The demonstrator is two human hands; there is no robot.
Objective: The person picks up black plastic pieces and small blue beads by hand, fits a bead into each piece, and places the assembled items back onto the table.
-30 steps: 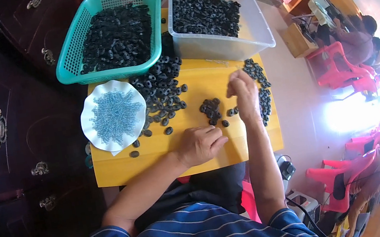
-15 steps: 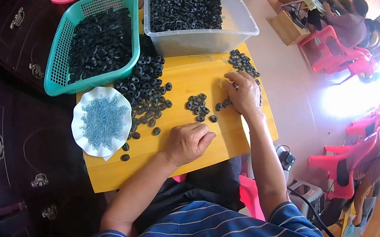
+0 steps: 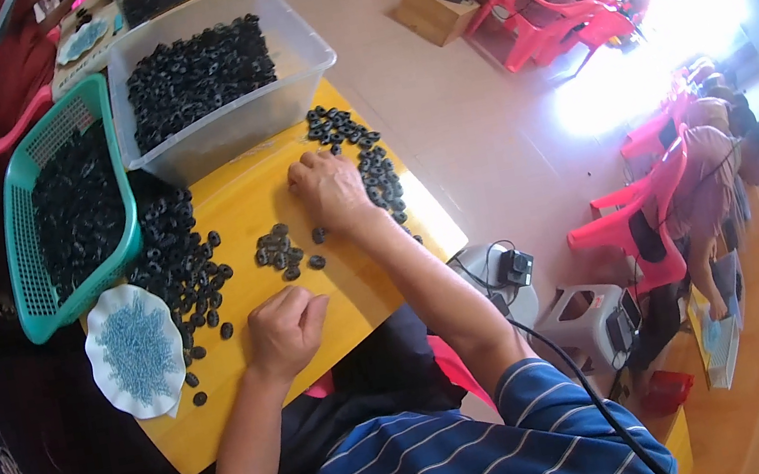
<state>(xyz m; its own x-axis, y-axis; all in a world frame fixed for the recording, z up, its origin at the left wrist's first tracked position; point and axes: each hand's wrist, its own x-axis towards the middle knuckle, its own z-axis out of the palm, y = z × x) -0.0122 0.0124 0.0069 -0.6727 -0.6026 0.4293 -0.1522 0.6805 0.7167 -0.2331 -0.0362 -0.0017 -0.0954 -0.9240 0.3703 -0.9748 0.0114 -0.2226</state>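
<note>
My left hand (image 3: pixel 285 333) rests as a closed fist on the yellow tabletop; whatever it holds, if anything, is hidden. My right hand (image 3: pixel 331 192) is above the board farther off, fingers curled downward, their tips hidden from view. Between the hands lies a small cluster of dark oval ring-like pieces (image 3: pixel 276 251), with a single piece (image 3: pixel 317 262) close by. To the right of my right hand runs a band of similar black pieces (image 3: pixel 379 176), partly behind my forearm. A larger heap of these pieces (image 3: pixel 172 238) spreads on the left.
A scalloped white plate (image 3: pixel 109 386) of small bluish tubular bits stands at the left edge. Behind it are a green basket (image 3: pixel 31 288) and a clear plastic bin (image 3: pixel 232 146), both with black pieces. A black cable (image 3: pixel 577 375) crosses on the right. People sit on pink chairs (image 3: pixel 636 222) beyond.
The view has turned, swinging the table toward the left. My right hand has drawn left off the right-hand pieces, showing more of them. The left fist stays much the same.
</note>
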